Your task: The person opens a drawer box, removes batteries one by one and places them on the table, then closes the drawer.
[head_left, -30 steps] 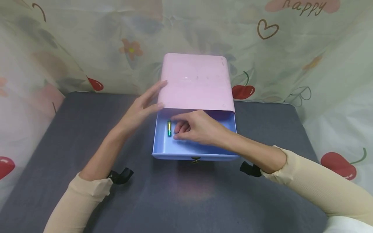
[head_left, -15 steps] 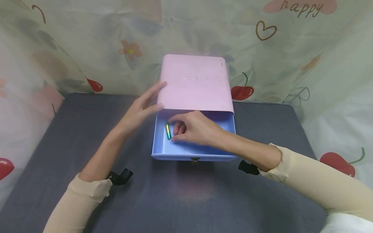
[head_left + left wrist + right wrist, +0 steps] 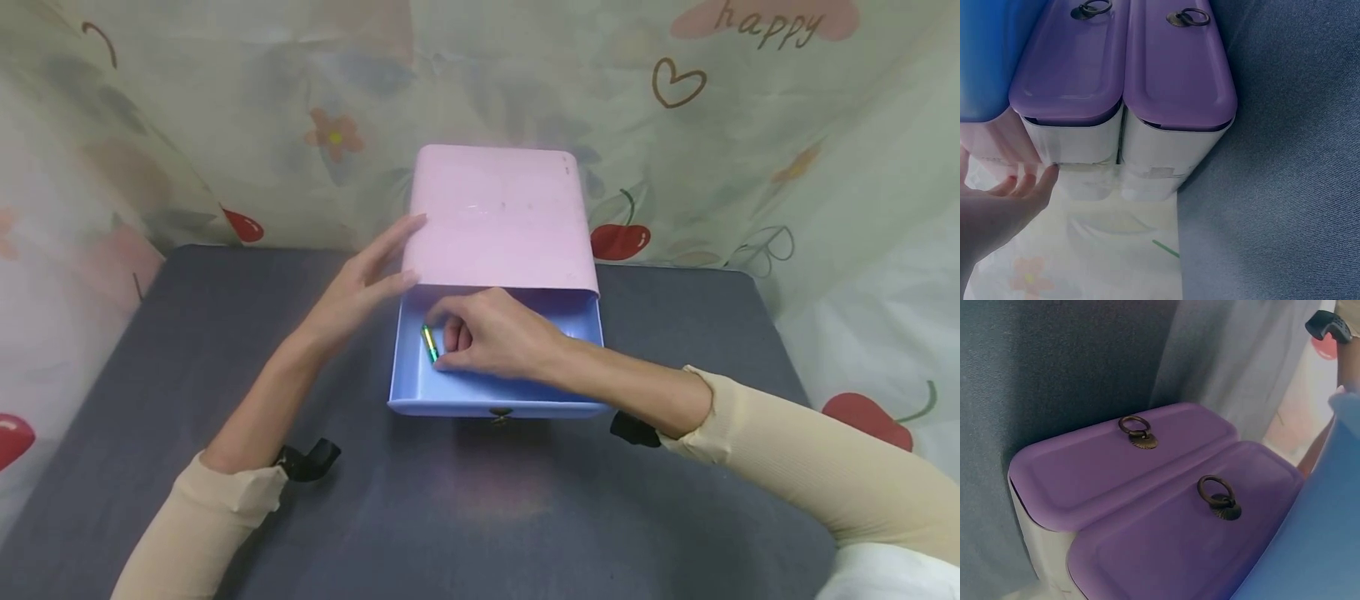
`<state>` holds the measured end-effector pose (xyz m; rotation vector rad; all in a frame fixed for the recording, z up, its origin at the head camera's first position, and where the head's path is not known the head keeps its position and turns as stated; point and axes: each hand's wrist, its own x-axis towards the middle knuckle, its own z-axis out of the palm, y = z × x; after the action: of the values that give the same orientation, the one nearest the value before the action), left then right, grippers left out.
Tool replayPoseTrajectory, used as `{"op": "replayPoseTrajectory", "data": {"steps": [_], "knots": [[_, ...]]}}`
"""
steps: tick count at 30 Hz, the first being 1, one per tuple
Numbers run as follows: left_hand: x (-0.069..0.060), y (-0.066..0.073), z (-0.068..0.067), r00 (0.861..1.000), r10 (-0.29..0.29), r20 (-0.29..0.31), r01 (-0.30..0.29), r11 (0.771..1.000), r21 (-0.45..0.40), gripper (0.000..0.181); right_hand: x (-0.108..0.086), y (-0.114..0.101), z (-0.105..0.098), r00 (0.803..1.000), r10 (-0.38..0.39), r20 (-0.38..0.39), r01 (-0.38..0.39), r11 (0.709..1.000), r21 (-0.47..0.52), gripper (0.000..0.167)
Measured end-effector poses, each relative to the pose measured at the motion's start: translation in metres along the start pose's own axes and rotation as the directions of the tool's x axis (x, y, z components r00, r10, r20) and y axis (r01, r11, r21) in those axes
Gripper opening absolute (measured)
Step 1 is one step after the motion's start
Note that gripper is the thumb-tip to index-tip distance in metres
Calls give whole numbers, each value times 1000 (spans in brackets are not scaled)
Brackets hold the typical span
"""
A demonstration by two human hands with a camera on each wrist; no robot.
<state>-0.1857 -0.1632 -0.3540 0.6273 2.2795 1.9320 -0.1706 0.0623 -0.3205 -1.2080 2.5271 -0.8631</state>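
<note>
A small shiny green-and-gold cylinder that looks like a battery (image 3: 429, 343) lies tilted at the left of a pulled-out blue drawer (image 3: 498, 388). My right hand (image 3: 498, 335) reaches into this drawer and pinches the battery end to end, index finger at its far end and thumb at its near end. The drawer belongs to a pink-topped box (image 3: 498, 218). Against the box's left side rests my left hand (image 3: 358, 282), fingers extended; the left wrist view shows its fingertips at the pale casing. In the right wrist view, the drawer (image 3: 1310, 531) hides the right hand.
Below the blue drawer are two purple drawer fronts (image 3: 1075, 62) with metal ring pulls (image 3: 1216, 494), both pushed in. The stack stands on a dark grey table (image 3: 360, 500), close to a patterned curtain (image 3: 262, 100) behind it.
The battery has shifted slightly left and towards the drawer's front, and tilted. My right index finger and thumb have closed on its ends. My left hand stays on the box.
</note>
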Motion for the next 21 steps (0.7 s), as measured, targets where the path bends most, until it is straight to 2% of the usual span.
{"op": "replayPoseTrajectory", "data": {"steps": [11,21], "knots": [[1,0,0,1000,-7,-5,7,1000,19,60,-8,-2,-7,999,-15,37,12,997,70,35],[0,-3,0,1000,9,-16,-8,999,48,59,-20,-3,-17,999,-9,31,5,990,140,37]]}}
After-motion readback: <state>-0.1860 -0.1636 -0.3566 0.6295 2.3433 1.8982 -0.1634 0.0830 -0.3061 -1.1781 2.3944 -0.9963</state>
